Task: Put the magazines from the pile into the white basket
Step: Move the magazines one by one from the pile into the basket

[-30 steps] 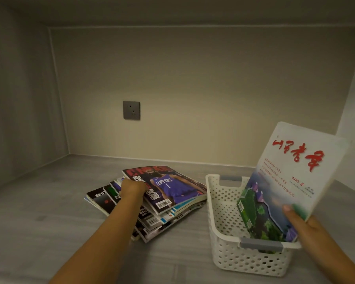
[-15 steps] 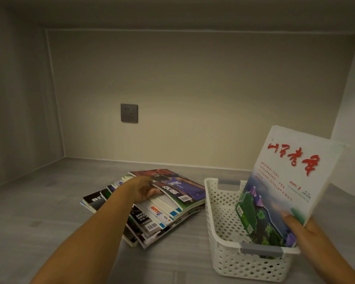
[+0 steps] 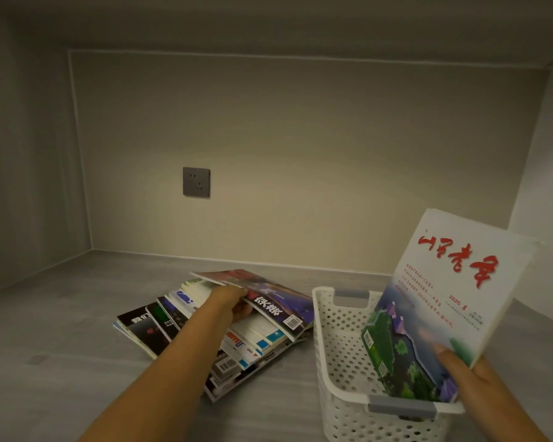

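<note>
A fanned pile of magazines lies on the grey surface, left of the white perforated basket. My left hand grips the left edge of the top magazine, a basketball cover, and its left side is tilted up off the pile. My right hand holds a white magazine with red characters upright, its lower end inside the basket. A green-covered magazine stands in the basket beside it.
The surface is the floor of a grey alcove with walls at the back, left and right. A grey wall socket sits on the back wall above the pile. The basket has grey handles at both ends.
My left hand has taken hold of the top basketball magazine and lifted its left edge off the pile. My right hand keeps the white magazine standing in the basket, almost unmoved.
</note>
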